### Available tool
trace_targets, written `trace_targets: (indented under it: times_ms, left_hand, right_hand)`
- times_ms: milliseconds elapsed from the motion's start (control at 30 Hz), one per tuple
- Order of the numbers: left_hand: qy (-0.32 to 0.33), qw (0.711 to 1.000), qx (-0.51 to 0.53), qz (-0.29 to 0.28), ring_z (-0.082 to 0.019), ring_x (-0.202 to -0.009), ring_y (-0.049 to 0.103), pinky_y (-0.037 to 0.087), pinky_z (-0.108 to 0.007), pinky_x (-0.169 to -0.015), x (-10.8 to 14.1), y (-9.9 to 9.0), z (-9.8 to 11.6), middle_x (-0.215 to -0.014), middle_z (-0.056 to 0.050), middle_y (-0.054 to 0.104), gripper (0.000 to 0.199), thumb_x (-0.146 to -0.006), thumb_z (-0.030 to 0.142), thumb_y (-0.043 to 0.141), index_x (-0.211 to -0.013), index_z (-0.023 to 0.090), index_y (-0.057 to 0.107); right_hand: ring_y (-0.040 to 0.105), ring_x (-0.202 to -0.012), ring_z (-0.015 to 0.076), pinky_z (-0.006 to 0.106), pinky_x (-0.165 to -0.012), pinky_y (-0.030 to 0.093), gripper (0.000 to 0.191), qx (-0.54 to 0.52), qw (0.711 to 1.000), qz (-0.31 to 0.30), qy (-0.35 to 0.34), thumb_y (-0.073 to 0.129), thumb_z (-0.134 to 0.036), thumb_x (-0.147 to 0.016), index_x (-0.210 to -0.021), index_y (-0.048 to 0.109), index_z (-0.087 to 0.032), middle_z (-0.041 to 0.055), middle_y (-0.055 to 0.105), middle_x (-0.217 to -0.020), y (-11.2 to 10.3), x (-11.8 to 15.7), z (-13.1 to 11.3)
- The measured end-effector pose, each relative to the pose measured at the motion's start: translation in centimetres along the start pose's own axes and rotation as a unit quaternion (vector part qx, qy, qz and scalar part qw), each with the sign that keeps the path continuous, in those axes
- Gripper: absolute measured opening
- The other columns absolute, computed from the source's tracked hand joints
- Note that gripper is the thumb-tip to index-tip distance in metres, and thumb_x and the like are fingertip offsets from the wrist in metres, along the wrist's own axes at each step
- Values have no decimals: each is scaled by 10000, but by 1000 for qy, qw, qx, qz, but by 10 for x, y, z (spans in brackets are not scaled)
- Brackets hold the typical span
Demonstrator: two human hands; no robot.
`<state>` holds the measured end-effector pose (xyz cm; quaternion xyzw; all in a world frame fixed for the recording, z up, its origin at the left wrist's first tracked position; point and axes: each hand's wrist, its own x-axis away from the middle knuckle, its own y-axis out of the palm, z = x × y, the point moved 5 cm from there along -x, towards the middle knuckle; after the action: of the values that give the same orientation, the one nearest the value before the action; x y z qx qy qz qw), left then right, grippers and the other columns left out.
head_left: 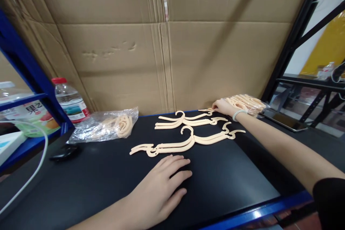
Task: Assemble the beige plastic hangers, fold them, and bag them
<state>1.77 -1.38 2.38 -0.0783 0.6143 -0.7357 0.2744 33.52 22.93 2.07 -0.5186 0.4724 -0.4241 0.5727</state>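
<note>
This looks like a workshop or storeroom. Blue metal racking (18, 52), cardboard partitions (229, 57) and a black worktop (107, 179) suggest it.

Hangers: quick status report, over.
Left hand open, short of near hanger. Right hand at right end of far hanger, grip unclear. Both lie on table. Right bag close by, possibly crowding that hand.
</note>
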Motion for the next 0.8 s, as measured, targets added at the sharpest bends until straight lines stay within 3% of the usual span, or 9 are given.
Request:
trace_targets:
  times_ms: [300, 433, 567, 700, 800]
  left_hand:
    - [10, 999, 22, 25, -266, -1281, 470, 402, -448, -1072, 3, 0, 2, -1361, -85, 546, 388, -880, 159, 498, -1255, 243, 550]
    - [10, 999, 32, 32, -265, -1258, 488, 413, -439, -1062, 3, -1, 1, -1347, -82, 555, 391, -873, 159, 501, -1249, 252, 549]
    - [4, 998, 46, 30, -253, -1242, 499, 429, -415, -1053, 3, -1, -1, -1333, -75, 564, 392, -867, 155, 502, -1242, 257, 550]
    - [-6, 995, 81, 57, -238, -1200, 534, 461, -395, -1024, 2, -1, -2, -1294, -75, 585, 384, -862, 158, 502, -1229, 260, 549]
    - [-72, 978, 164, 102, -228, -1129, 582, 490, -389, -985, 0, -1, -10, -1227, -64, 625, 320, -889, 212, 504, -1197, 274, 562]
  right_hand:
    - [632, -902, 174, 378, -807, 533, 227, -26, 996, 86, 27, 558, -327, -935, -1059, 616, -145, 63, 642, -1056, -24, 3, 2]
    - [635, -864, 177, 330, -812, 491, 119, -63, 987, 144, 25, 542, -186, -910, -888, 652, -147, 69, 684, -913, -43, 9, -1]
    - [638, -859, 205, 321, -809, 462, 163, -119, 972, 201, 19, 511, -95, -838, -826, 661, -159, 88, 704, -877, -68, 18, -8]
    - [651, -798, 197, 339, -782, 500, 122, -212, 949, 235, 16, 532, -129, -822, -870, 644, -130, 109, 707, -867, -89, 34, -29]
    - [662, -686, 157, 302, -670, 549, 135, -298, 932, 205, -10, 545, -213, -847, -931, 611, -131, 95, 717, -845, -88, 56, -66]
